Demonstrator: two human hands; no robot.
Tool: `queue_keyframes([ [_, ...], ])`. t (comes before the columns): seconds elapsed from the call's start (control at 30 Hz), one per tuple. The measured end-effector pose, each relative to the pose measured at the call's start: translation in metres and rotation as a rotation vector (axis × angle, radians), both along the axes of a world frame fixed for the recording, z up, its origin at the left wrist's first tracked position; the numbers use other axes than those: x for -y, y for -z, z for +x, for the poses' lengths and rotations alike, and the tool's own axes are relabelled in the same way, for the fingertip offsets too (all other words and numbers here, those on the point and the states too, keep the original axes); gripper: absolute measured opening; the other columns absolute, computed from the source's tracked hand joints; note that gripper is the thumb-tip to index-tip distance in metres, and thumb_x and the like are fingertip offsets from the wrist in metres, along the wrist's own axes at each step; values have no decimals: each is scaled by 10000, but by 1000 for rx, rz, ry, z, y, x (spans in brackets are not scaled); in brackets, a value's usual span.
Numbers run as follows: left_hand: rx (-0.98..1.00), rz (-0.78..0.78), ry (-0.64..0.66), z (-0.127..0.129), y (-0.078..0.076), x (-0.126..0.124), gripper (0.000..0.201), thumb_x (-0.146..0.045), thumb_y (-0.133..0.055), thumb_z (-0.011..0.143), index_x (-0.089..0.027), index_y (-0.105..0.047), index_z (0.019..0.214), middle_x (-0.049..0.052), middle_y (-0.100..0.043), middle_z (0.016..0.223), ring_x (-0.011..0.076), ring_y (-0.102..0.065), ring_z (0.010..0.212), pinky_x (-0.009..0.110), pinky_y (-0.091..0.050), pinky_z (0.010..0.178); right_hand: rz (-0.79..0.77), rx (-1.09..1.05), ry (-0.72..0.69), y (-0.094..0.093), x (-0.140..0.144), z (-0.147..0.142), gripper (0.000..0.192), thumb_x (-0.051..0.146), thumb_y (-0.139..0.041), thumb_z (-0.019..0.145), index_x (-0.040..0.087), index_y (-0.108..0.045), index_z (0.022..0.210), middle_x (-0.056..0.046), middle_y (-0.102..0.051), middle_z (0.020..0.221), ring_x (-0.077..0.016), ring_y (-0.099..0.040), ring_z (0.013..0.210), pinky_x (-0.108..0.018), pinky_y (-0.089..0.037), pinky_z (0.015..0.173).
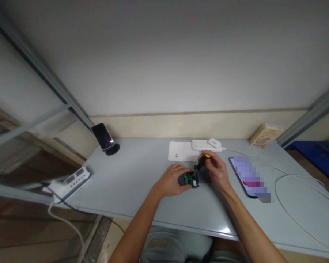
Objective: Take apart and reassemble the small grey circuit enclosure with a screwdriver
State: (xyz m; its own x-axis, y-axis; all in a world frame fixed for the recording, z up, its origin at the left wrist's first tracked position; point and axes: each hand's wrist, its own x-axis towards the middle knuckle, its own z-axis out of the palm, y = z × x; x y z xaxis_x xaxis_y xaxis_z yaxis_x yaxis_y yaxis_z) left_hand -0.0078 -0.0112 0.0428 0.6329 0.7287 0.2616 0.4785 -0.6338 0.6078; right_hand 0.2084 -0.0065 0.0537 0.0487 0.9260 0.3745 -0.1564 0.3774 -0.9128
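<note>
Gadget, small and black with a bare green circuit board, is sitting in the left hand over the grey table, near white paper. That hand is gripping it half-curled, fingers and thumb spanning its sides. The right hand is pinching a black-and-yellow screwdriver; whether its tip is touching, I cannot tell. The gadget is probably feeling light and stiff, its board fragile, so the outer edges are offering the safest hold.

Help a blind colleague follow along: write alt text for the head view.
A person's left hand holds a black device with exposed green circuitry while the right hand holds a black-and-yellow tool at it, over a grey table. White paper lies behind, a phone to the right.
</note>
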Motion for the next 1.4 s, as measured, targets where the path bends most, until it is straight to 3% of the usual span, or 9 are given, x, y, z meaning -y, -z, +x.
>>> queue_keyframes([
  [0.2,-3,-17,5,0,-1,0,488,-363,-788,807,-242,-634,1254,74,-694,1224,271,-600,1161,428,-437,1074,43,-42,-92,-14,-4,-10,211,462,-620,945,267,-700,963,-45,-675,937,-218,-615,870,-373,-471,814],
  [0.37,-20,-27,6,1,-2,0,483,-380,-777,817,-259,-633,1262,80,-693,1237,281,-603,1175,445,-438,1073,133,85,-30,-21,-13,-14,196,432,-722,875,247,-695,816,-35,-588,859,-202,-551,826,-341,-447,750],
  [0.6,-17,-19,-1,0,3,-1,512,-370,-793,806,-254,-632,1278,77,-685,1242,273,-594,1187,439,-437,1079,-43,-79,-124,-8,-8,-14,256,482,-613,945,272,-692,1068,-41,-679,918,-213,-616,830,-365,-475,773],
  [0.7,-11,-11,6,-1,4,-1,513,-370,-791,810,-244,-632,1280,77,-687,1227,270,-595,1177,438,-433,1081,-26,-127,-103,-7,-6,-11,261,504,-594,948,263,-675,1011,-43,-671,908,-212,-608,823,-354,-468,749],
  [0.87,-17,-11,1,0,3,0,485,-370,-784,815,-242,-640,1260,77,-686,1210,269,-599,1157,433,-441,1066,109,-15,20,-6,-9,-2,214,453,-720,870,244,-683,842,-31,-583,865,-201,-554,833,-329,-437,731],
  [1.1,-3,-22,8,1,2,0,487,-328,-794,794,-242,-628,1244,75,-683,1204,270,-592,1166,437,-428,1082,-70,-118,-111,-12,-6,-8,270,525,-664,895,265,-681,966,-46,-673,873,-220,-617,801,-374,-479,749],
  [1.3,-3,-24,8,1,1,1,476,-344,-777,811,-248,-620,1249,75,-671,1207,266,-584,1167,431,-428,1082,50,-105,-36,-12,-5,-9,261,489,-757,824,249,-659,799,-37,-613,863,-204,-580,824,-330,-453,712],
  [1.4,-6,-14,7,0,0,2,486,-340,-775,809,-238,-613,1255,79,-669,1198,264,-584,1162,427,-428,1081,-40,-113,-57,-12,-6,-6,279,512,-764,806,261,-676,892,-30,-622,815,-205,-580,774,-338,-458,698],
])
